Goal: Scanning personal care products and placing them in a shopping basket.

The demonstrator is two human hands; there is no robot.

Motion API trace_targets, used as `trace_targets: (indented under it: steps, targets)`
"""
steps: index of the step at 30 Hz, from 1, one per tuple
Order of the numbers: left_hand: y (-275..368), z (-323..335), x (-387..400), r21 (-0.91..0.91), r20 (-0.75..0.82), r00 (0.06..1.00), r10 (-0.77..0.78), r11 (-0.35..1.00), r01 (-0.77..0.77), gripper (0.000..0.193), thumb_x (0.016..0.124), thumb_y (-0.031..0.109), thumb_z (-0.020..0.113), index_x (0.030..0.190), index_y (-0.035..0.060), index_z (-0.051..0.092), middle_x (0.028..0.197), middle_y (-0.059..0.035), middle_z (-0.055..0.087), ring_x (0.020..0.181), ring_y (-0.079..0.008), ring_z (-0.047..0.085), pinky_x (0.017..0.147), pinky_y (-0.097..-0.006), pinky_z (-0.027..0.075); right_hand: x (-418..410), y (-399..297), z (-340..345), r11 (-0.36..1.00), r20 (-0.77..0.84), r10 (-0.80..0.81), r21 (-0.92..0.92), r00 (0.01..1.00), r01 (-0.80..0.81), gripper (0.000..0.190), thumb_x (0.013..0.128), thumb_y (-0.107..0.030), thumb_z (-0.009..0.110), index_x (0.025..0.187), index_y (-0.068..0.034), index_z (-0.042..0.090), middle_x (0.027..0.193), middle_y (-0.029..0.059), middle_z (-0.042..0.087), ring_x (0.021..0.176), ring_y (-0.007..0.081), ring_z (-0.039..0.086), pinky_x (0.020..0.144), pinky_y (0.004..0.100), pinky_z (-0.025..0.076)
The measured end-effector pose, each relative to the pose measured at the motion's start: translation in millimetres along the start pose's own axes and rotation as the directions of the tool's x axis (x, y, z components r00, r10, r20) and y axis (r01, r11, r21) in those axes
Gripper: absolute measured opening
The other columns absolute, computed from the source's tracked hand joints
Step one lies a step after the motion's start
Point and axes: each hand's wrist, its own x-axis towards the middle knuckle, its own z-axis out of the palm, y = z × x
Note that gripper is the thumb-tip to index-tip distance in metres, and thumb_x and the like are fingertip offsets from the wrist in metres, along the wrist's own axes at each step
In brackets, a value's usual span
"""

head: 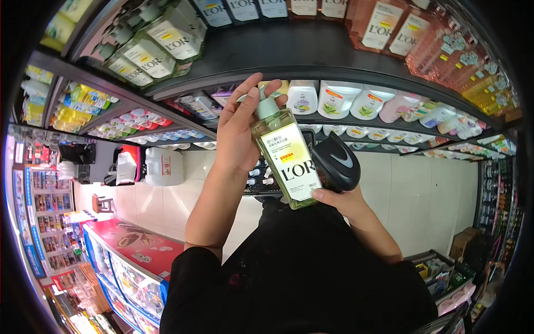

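A clear green pump bottle point(288, 167) with a white and yellow label is held tilted in front of my body. My left hand point(240, 133) is at its upper end, with the thumb and fingers around the pale green pump top and some fingertips spread past it. Near the bottle's base, my right hand point(346, 202) grips a black handheld device point(337, 160), which looks like a barcode scanner. The right thumb touches the bottle's lower corner; that hand's other fingers are hidden. Similar green pump bottles point(148, 56) stand on the shelf at upper left.
Pink bottles point(377, 29) share the black shelf point(267, 50) ahead. White bottles point(340, 100) line the level below. A black basket point(263, 193) is partly hidden beneath the held bottle. A white jug point(164, 167) sits on the tiled floor; a red-topped cabinet point(133, 242) stands lower left.
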Motion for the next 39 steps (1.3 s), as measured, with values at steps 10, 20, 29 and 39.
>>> trace_targets:
  steps: [10,20,29,39]
  targets:
    - [-29,25,9,0.059,0.026,0.999,-0.018,0.998,0.017,0.027,0.105,0.017,0.059,0.127,0.0014,0.060,0.135,-0.0235,0.063,0.120,-0.0348,0.066,0.093,-0.0455,0.061,-19,-5,-25,0.997,-0.049,-0.072,-0.029,0.996,0.071,0.072,0.080,0.002,0.080,0.145,-0.002,0.048,0.125,0.0105,0.065,0.114,0.0200,0.064,0.100,0.0387,0.051]
    - [-48,31,-5,0.006,-0.037,0.999,0.030,1.000,-0.030,0.021,0.103,0.016,0.064,0.119,0.0029,0.065,0.132,-0.0232,0.066,0.116,-0.0332,0.069,0.087,-0.0446,0.063,-33,-13,-36,1.000,-0.019,0.006,-0.012,1.000,-0.006,0.076,0.079,-0.001,0.082,0.146,-0.003,0.047,0.129,0.0096,0.063,0.116,0.0193,0.063,0.100,0.0382,0.051]
    - [-45,18,-13,0.023,-0.135,0.988,0.080,0.997,-0.078,0.015,0.102,0.012,0.063,0.114,0.0022,0.065,0.129,-0.0227,0.067,0.115,-0.0326,0.069,0.087,-0.0440,0.063,-31,-5,-27,0.993,0.007,0.118,0.022,0.993,-0.118,0.075,0.079,0.001,0.083,0.146,-0.001,0.050,0.142,0.0092,0.057,0.129,0.0170,0.054,0.109,0.0356,0.043]
    - [-8,-8,-28,-0.136,-0.115,0.993,0.029,0.990,-0.045,0.033,0.109,0.030,0.049,0.122,0.0006,0.057,0.130,-0.0215,0.066,0.113,-0.0296,0.069,0.094,-0.0478,0.059,-12,-2,7,0.996,0.073,0.089,-0.013,0.993,-0.088,0.082,0.076,-0.003,0.086,0.148,0.001,0.046,0.146,0.0112,0.054,0.134,0.0199,0.050,0.114,0.0377,0.039]
